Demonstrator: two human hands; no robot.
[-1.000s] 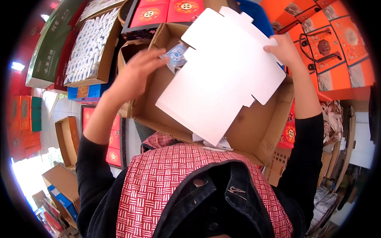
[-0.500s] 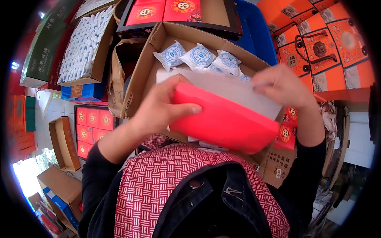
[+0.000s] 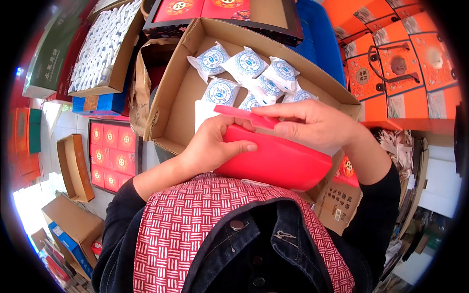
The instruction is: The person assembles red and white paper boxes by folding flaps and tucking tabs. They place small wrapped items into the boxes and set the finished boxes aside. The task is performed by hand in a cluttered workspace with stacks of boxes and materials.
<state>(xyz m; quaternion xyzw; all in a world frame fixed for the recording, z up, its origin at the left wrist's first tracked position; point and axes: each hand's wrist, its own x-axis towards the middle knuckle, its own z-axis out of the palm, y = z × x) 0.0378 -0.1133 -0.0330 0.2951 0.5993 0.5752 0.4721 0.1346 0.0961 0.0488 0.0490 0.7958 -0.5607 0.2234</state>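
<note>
A red card box point(image 3: 278, 163), pale on its inner side and only partly folded, is held in front of my chest. My left hand point(image 3: 212, 144) is closed on its left end, thumb on the red face and fingers behind. The fingers of my right hand point(image 3: 320, 126) pinch a narrow red flap point(image 3: 239, 115) along the upper edge, close to my left fingers. Just beyond lie several white paper packets point(image 3: 221, 92) with round blue stamps, in a shallow brown cardboard tray point(image 3: 168, 105). My hands and the red card hide part of the tray.
A dark-framed box with red packs point(image 3: 180, 7) stands behind the tray, beside a blue bin point(image 3: 317, 41). Orange gift boxes point(image 3: 398, 66) are stacked at the right. On the left are a carton of white packets point(image 3: 105, 53) and a box of red packs point(image 3: 112, 154).
My right hand has moved left from the far right edge and now pinches the red flap near my left hand. The red card's pale inside shows less, and more packets are visible.
</note>
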